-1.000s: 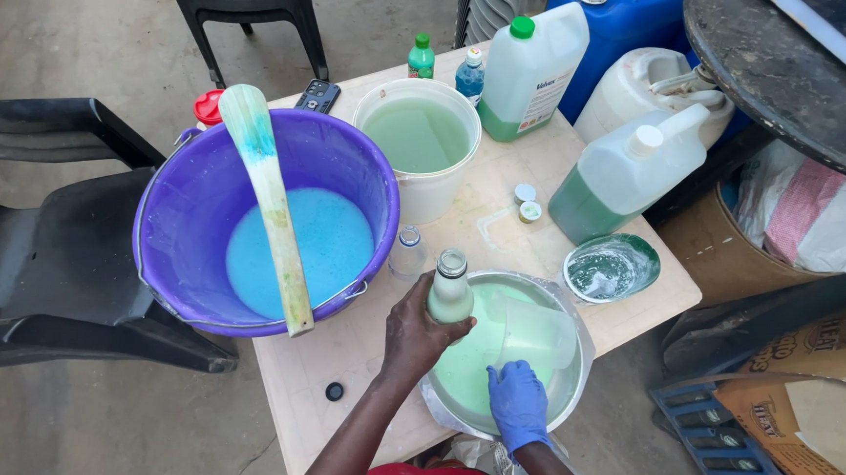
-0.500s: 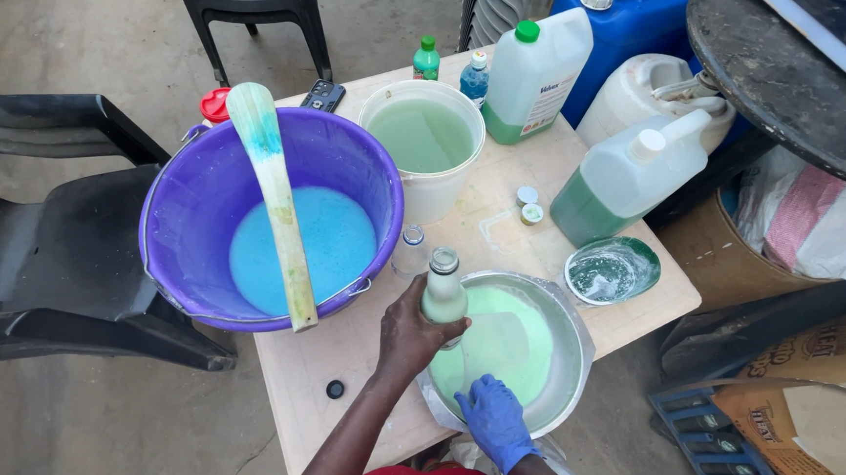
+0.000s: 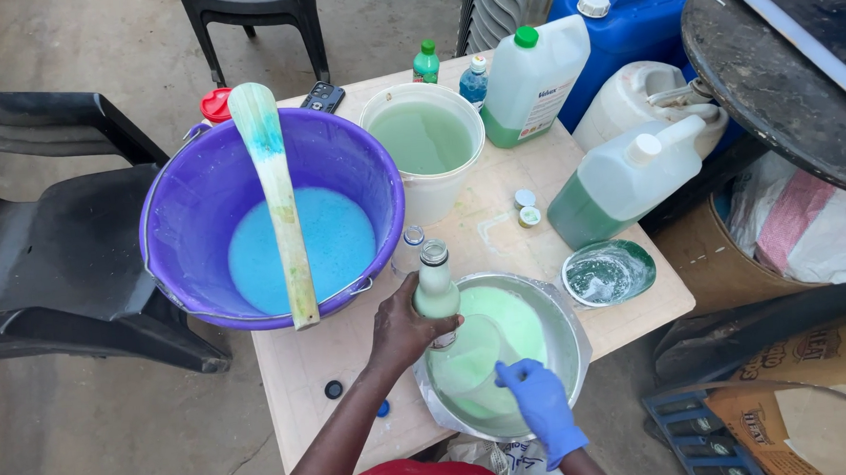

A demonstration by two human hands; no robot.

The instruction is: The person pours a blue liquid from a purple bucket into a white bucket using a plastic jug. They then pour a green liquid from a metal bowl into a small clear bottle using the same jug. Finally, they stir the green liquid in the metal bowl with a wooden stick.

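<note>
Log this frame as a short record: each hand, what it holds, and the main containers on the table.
left hand: bare, gripping a glass bottle upright over the metal bowl
right hand: blue glove, in the bowl, on a clear jug
bowl: pale green liquid
purple basin: blue liquid, paddle leaning in it
white bucket: green liquid
table: loose caps

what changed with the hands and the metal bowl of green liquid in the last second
The blue-gloved right hand slid from the far inside of the round metal bowl of pale green liquid back to its near rim, where a clear jug-like vessel now shows by the glove. The bare left hand kept its grip on the small clear glass bottle, upright over the bowl. The purple bucket and its wooden paddle did not move.
</note>
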